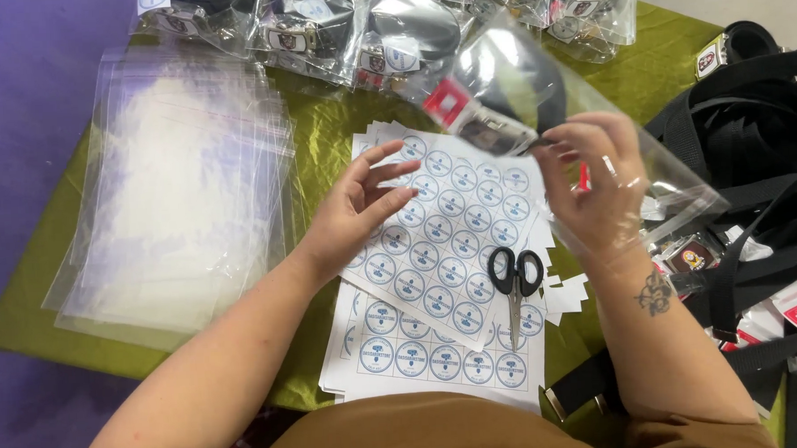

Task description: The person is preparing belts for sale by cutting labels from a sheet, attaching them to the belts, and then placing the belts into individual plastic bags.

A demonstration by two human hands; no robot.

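Clear plastic bag [536,92] with a coiled black belt and metal buckle inside sits raised above the table, pinched near its lower edge by the right hand [594,184]. That grip is a light fingertip clasp on the slick film, with the thumb and first fingers closed on the bag and the wrist bent upward so the bag's weight hangs out above and to the left of the hand. From where I stand, the risk looks plain: the heavy buckle could tip the bag over or slide it out of such a slight pinch, dropping it onto the sticker sheets [444,249] and creasing them, or knocking the black-handled scissors [515,282] lying on top.

The left hand [362,208] hovers over the sheets of round blue stickers, palm turned inward, fingers spread and slightly curled, holding nothing that I can make out. If it is meant to bring a sticker across, a loose sticker could fold on itself or catch the film crooked.

A stack of empty clear bags [173,189] lies to the left on the green cloth [323,129].
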